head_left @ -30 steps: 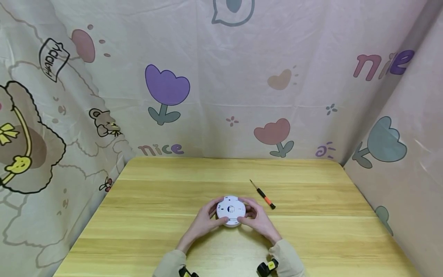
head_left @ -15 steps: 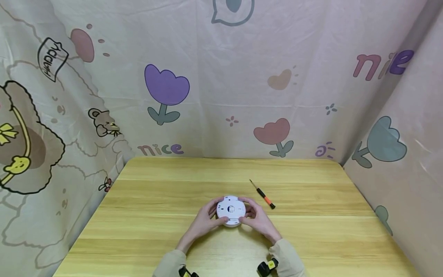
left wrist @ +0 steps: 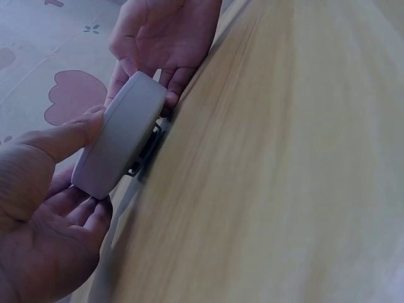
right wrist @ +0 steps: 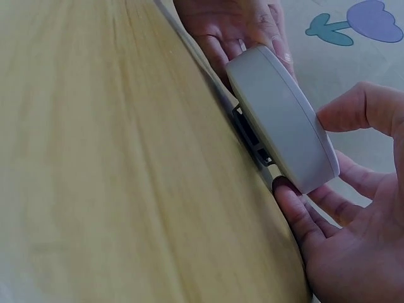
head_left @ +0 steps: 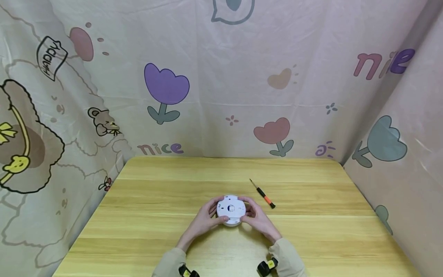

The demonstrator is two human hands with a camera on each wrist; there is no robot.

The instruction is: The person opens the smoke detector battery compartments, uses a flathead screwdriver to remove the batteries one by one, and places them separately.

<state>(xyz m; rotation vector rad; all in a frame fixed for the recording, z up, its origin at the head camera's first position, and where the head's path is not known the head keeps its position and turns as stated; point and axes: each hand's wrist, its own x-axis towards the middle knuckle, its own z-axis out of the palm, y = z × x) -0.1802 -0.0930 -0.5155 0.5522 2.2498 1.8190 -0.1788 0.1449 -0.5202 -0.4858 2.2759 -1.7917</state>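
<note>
A round white disc-shaped device sits near the middle of the wooden table, held between both hands. My left hand grips its left rim, thumb on top and fingers curled under. My right hand grips the right rim the same way. In the left wrist view the device is lifted slightly off the wood, with a dark part showing beneath it. The right wrist view shows the device from its side, thumb on top and fingers below.
A small screwdriver with an orange and black handle lies on the table just right of and behind the hands. Printed fabric walls close in the table at the back, left and right.
</note>
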